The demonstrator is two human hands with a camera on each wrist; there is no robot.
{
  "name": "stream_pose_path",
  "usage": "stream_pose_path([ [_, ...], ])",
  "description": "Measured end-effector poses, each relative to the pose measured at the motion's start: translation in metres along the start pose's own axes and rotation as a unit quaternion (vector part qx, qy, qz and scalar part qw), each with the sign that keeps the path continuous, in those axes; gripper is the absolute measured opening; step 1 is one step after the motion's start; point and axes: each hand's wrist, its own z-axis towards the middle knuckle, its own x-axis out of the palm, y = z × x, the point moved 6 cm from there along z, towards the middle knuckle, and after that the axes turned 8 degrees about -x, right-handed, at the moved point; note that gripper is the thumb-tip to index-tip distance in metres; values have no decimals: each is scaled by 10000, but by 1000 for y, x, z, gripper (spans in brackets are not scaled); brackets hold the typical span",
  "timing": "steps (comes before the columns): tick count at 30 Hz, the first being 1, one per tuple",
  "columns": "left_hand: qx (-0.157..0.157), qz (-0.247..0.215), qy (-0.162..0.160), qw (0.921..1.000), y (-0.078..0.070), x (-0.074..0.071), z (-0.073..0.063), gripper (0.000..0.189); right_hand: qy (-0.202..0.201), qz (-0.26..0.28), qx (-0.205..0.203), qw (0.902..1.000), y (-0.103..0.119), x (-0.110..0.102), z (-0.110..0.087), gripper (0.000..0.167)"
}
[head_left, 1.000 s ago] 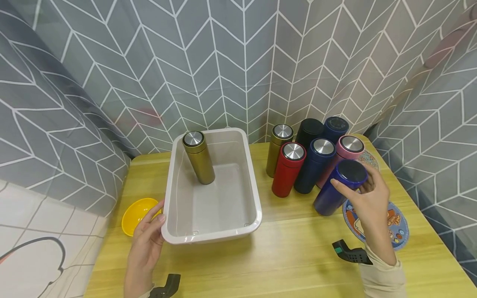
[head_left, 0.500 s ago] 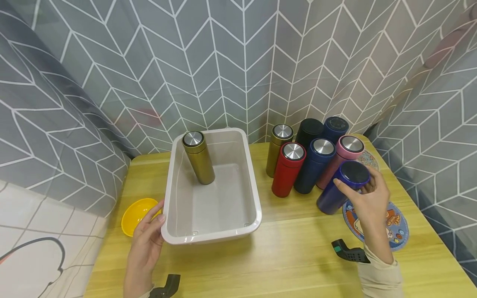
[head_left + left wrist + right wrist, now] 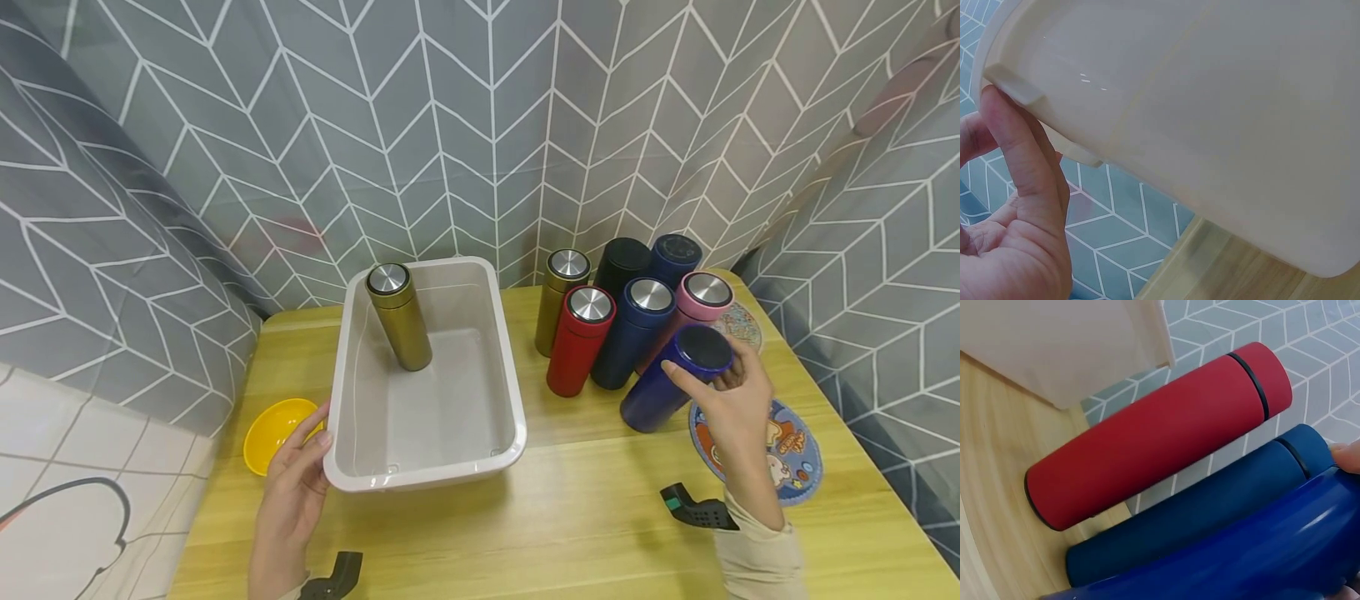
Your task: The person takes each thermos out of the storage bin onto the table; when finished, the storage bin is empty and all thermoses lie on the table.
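In the head view my right hand (image 3: 731,408) grips a glossy violet-blue thermos (image 3: 660,392) around its upper part, thumb on the near side. This thermos leans, its dark lid toward the right; in the right wrist view its shiny body (image 3: 1254,544) fills the lower right. Just beyond stand a red thermos (image 3: 576,350), a navy thermos (image 3: 626,346) and a pink thermos (image 3: 693,302). My left hand (image 3: 296,475) holds the left rim of a pale grey plastic tub (image 3: 517,417), fingers hooked beneath the rim in the left wrist view. One gold thermos (image 3: 405,329) stands inside the tub, at its back left.
Behind the front thermoses are another gold thermos (image 3: 558,304), a black one (image 3: 624,257) and a dark blue one (image 3: 677,254). A yellow bowl (image 3: 262,433) sits left of the tub. A patterned round mat (image 3: 795,454) lies under my right wrist. Grey curtain (image 3: 480,125) borders the table's back.
The violet-blue thermos shifts slightly right, then back left with my right hand, uncovering more of the patterned mat. My left hand and the tub stay practically still.
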Motion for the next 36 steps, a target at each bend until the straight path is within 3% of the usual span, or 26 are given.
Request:
stream_pose_path([
  [7,31,9,54,10000,0,0,0,46,145,2,-129,9998,0,11,-2,74],
  [16,-52,146,-101,9998,0,-1,-1,46,230,6,-356,9991,1,22,-3,72],
  [28,-80,279,-280,9992,0,-3,-1,45,412,-49,-390,9984,3,24,-5,72],
  [36,-90,268,-249,9993,1,-4,-1,45,763,-240,-587,9951,11,24,-6,80],
])
